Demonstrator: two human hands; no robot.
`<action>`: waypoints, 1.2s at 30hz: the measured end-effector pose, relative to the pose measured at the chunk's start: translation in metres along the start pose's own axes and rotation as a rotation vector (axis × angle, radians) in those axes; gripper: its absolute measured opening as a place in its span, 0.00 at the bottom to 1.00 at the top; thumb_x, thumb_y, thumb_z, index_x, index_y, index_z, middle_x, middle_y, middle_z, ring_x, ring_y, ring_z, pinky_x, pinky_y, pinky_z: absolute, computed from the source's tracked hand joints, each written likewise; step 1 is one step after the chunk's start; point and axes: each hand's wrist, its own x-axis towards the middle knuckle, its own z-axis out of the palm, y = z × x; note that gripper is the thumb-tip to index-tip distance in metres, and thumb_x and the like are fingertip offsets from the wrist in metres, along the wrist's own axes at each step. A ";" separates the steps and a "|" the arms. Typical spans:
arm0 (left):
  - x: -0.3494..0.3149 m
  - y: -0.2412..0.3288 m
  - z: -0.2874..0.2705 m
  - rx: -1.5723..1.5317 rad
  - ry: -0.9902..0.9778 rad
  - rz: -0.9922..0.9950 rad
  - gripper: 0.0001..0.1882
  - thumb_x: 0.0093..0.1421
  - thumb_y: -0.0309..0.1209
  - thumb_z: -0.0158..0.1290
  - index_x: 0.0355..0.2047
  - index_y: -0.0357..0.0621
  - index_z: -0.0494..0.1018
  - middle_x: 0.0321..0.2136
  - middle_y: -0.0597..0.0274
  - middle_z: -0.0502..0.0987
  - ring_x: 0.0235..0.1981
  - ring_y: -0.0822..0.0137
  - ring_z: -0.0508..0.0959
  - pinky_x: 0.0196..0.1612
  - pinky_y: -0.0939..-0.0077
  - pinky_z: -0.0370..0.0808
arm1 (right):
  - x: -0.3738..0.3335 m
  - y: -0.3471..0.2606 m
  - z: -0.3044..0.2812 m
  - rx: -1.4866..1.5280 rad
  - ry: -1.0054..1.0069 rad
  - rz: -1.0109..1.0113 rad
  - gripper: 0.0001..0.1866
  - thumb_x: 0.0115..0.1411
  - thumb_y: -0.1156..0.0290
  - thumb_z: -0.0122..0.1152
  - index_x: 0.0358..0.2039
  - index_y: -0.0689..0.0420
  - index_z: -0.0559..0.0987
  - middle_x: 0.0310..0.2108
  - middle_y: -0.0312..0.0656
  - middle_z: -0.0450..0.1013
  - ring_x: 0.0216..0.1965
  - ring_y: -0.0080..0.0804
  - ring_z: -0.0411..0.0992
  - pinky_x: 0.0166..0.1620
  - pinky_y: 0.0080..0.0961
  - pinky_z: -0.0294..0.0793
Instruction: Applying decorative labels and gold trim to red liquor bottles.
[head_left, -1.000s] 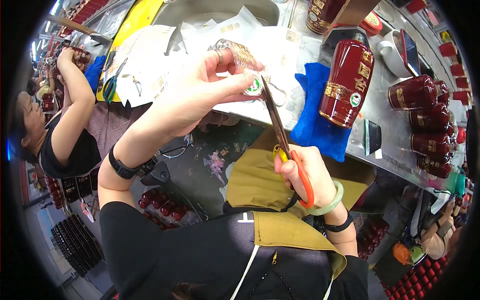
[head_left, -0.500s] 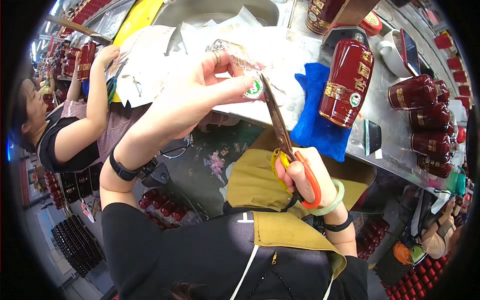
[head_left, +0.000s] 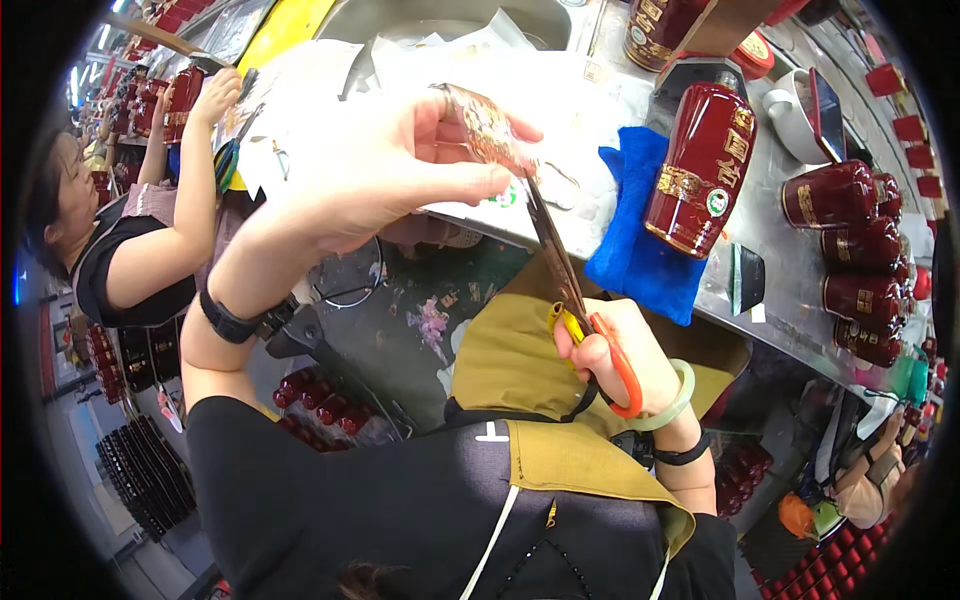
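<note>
My left hand (head_left: pixel 405 165) pinches a thin gold-and-brown patterned decal (head_left: pixel 487 130) between thumb and fingers, above the near edge of the worktop. A green round mark (head_left: pixel 507 197) shows partly below my thumb. My right hand (head_left: pixel 628 348) is wrapped round the scissors (head_left: pixel 552 240), which have one orange and one yellow handle loop. Their dark blades point up and away, with the tips at the decal's lower right edge. To the right, a glossy dark red bottle (head_left: pixel 703 165) with gold decoration lies on a folded blue cloth (head_left: pixel 632 245).
White paper sheets (head_left: pixel 470 65) cover the worktop beyond my left hand, before a metal sink (head_left: pixel 345 25). A white mug (head_left: pixel 787 118), a phone (head_left: pixel 828 115) and several red bottles (head_left: pixel 828 195) stand at right. A co-worker (head_left: pixel 130 240) handles a red bottle at left.
My left hand has turned and lifted a little, tilting the decal and covering most of the green mark. The scissors remain at the decal's edge, their blades now looking closer together.
</note>
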 end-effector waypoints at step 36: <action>0.004 -0.036 0.007 -0.376 -0.018 -0.063 0.17 0.61 0.33 0.64 0.45 0.39 0.73 0.39 0.62 0.78 0.41 0.72 0.79 0.48 0.77 0.75 | -0.002 0.010 0.007 0.316 -0.041 0.010 0.38 0.56 0.28 0.59 0.21 0.58 0.71 0.16 0.28 0.61 0.18 0.15 0.59 0.22 0.19 0.59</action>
